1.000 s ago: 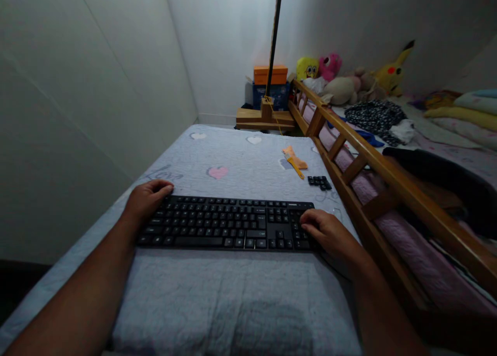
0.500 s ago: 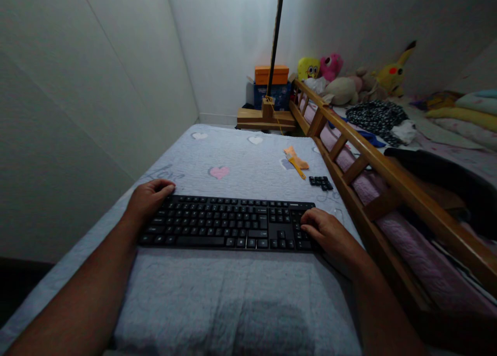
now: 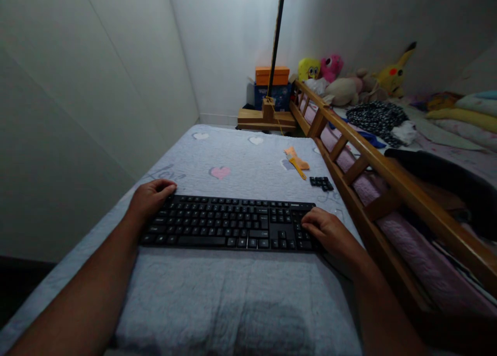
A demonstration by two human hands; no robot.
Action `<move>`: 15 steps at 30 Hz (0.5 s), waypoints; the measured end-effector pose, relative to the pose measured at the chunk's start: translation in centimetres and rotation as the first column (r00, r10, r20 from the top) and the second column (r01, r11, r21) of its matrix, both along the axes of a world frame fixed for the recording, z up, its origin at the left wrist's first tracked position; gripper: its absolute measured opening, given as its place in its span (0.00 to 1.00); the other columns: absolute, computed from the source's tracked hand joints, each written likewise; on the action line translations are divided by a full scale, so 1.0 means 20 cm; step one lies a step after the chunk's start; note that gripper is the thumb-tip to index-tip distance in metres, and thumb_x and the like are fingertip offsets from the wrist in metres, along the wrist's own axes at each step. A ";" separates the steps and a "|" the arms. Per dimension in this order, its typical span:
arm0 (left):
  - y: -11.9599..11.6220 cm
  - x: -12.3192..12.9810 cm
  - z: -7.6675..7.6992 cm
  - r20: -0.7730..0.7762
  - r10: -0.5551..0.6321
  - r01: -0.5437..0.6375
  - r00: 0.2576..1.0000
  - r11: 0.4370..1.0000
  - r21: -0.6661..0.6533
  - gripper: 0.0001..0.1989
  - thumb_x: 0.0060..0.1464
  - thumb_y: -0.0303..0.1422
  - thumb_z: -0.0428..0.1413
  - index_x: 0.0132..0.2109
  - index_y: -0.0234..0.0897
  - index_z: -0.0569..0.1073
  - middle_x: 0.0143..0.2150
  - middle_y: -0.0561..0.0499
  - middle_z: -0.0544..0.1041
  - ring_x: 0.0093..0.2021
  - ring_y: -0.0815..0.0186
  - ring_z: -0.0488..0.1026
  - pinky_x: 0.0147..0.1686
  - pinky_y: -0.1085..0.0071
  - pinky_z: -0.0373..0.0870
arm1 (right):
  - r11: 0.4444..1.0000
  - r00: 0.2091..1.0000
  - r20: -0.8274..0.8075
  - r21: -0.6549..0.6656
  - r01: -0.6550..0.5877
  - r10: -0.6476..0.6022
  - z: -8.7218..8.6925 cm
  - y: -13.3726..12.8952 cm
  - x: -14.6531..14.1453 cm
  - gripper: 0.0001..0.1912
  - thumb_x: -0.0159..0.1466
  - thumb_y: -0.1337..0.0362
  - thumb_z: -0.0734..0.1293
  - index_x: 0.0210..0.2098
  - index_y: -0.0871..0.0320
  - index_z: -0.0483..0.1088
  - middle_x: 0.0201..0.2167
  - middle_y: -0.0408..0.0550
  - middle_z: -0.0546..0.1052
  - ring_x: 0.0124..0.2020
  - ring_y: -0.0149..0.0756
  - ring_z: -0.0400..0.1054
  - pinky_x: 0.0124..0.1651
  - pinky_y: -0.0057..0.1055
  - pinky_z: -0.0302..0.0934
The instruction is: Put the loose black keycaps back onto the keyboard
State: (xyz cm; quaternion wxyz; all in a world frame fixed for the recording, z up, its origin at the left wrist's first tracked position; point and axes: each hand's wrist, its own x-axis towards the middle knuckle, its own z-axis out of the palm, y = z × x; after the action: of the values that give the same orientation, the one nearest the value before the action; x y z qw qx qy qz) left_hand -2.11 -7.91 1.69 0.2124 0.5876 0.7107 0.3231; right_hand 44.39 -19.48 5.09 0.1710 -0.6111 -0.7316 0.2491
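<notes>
A black keyboard [image 3: 225, 221] lies flat across the light blue quilted cover [image 3: 233, 283]. My left hand [image 3: 153, 198] is closed round its far left corner, fingertips at the far edge. Over the number pad on the right, my right hand [image 3: 324, 229] is closed with thumb and fingers pinched; whatever is between them is hidden. Several loose black keycaps [image 3: 321, 183] sit grouped beyond the keyboard's right end. Behind them a brush with a yellow handle [image 3: 298, 168] rests against an orange cloth [image 3: 301, 160].
A wooden bed rail [image 3: 357, 143] runs along the right side, with bedding and plush toys [image 3: 341, 90] behind it. At the far end stand a black pole on a wooden base [image 3: 266, 118] and an orange box [image 3: 272, 75]. White cabinet doors [image 3: 97, 86] rise on the left.
</notes>
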 end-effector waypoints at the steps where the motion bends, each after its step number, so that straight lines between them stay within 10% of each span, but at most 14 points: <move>1: 0.00 0.00 0.00 -0.002 -0.004 0.004 1.000 1.000 0.002 0.22 0.42 0.48 0.56 0.38 0.36 0.78 0.38 0.47 0.81 0.41 0.57 0.76 0.45 0.67 0.69 | 1.000 1.000 0.005 -0.001 0.001 -0.001 0.00 0.00 0.00 0.07 0.63 0.66 0.62 0.31 0.56 0.72 0.35 0.48 0.73 0.39 0.38 0.68 0.44 0.34 0.60; 15: 0.00 0.00 0.00 -0.003 -0.001 0.001 1.000 1.000 0.012 0.21 0.42 0.48 0.56 0.37 0.37 0.78 0.38 0.47 0.81 0.42 0.56 0.76 0.46 0.65 0.70 | 0.998 0.997 0.057 0.033 0.053 -0.055 -0.01 -0.01 -0.01 0.06 0.63 0.63 0.65 0.30 0.56 0.70 0.33 0.46 0.74 0.36 0.37 0.67 0.39 0.33 0.58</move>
State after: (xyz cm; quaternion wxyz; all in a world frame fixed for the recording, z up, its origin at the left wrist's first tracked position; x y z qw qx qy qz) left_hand -2.03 -7.99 1.79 0.2081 0.5898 0.7088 0.3262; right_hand 44.25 -19.59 4.95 0.1660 -0.6348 -0.7234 0.2149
